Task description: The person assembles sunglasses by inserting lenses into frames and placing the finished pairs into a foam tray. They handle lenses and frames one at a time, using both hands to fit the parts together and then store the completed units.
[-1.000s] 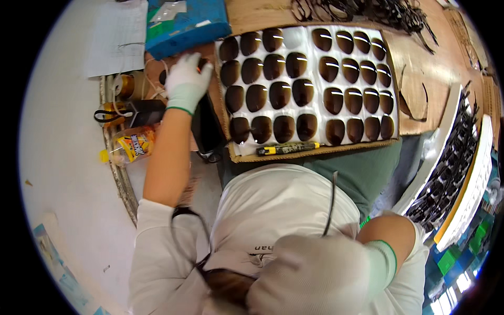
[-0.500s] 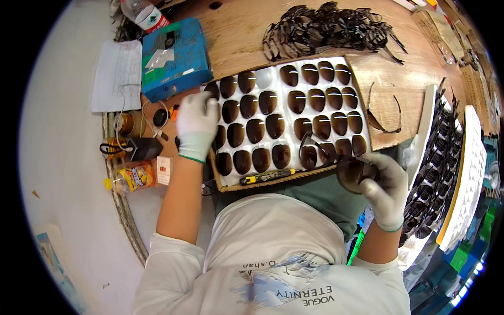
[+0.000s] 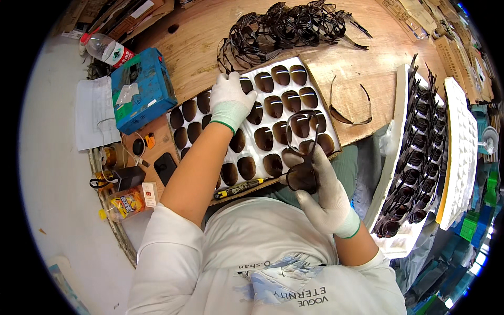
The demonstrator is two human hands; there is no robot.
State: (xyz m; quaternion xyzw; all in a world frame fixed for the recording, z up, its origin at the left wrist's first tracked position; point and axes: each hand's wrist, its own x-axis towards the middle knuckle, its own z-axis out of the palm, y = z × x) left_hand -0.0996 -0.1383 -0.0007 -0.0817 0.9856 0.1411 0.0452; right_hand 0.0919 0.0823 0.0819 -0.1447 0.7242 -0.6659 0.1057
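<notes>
White gloves with green cuffs cover both my hands. My left hand [image 3: 229, 98] reaches over the far middle of a shallow cardboard tray [image 3: 260, 172], thumb apart from bent fingers; the fingertips are partly hidden. Rows of brown tinted lenses [image 3: 263, 139] lie on the tray's white lining. Near the tray's front right corner, my right hand [image 3: 331, 197] grips a pair of dark sunglasses [image 3: 303, 178] between thumb and fingers. One dark lens shows in its lower part, while its thin upper loop stands over the lenses. Along the front edge lies a yellow and black marker-like tool [image 3: 239, 188].
Beyond the tray is a heap of dark eyeglass frames [image 3: 294, 29]; a single frame [image 3: 350, 107] lies to its right. A white foam tray of sunglasses [image 3: 415, 152] stands at right. At left are a blue box [image 3: 142, 92], phone [image 3: 165, 168], bottles and a cable.
My left hand has moved from the tray's left edge to its far middle. My right hand has brought the sunglasses leftward over the tray's front edge. The whole view has shifted.
</notes>
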